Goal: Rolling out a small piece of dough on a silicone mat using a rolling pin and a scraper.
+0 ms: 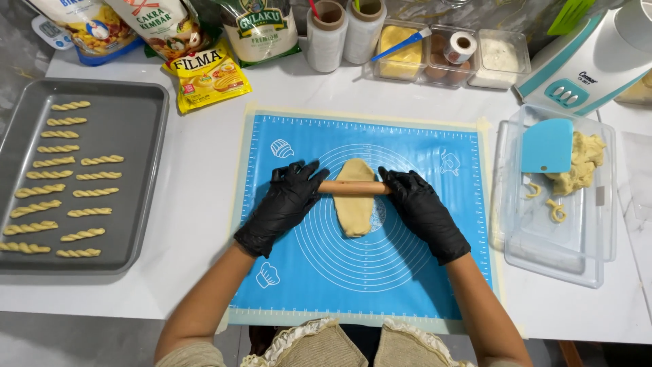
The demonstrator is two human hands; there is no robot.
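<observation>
A flattened oval of pale dough point(355, 214) lies on a blue silicone baking mat point(407, 285) in the middle of the white counter. A wooden rolling pin point(353, 187) rests across the dough's upper part. My left hand point(284, 205), in a black glove, presses on the pin's left end. My right hand point(422, 212), also gloved in black, presses on the pin's right end. Both palms lie flat over the pin, fingers pointing away from me.
A grey baking tray point(136, 170) at the left holds several twisted dough sticks. At the right, a clear plastic box point(550, 251) holds a lump of dough point(577, 163) and a blue scraper point(547, 146). Ingredient bags, film rolls, small tubs and a mixer line the back.
</observation>
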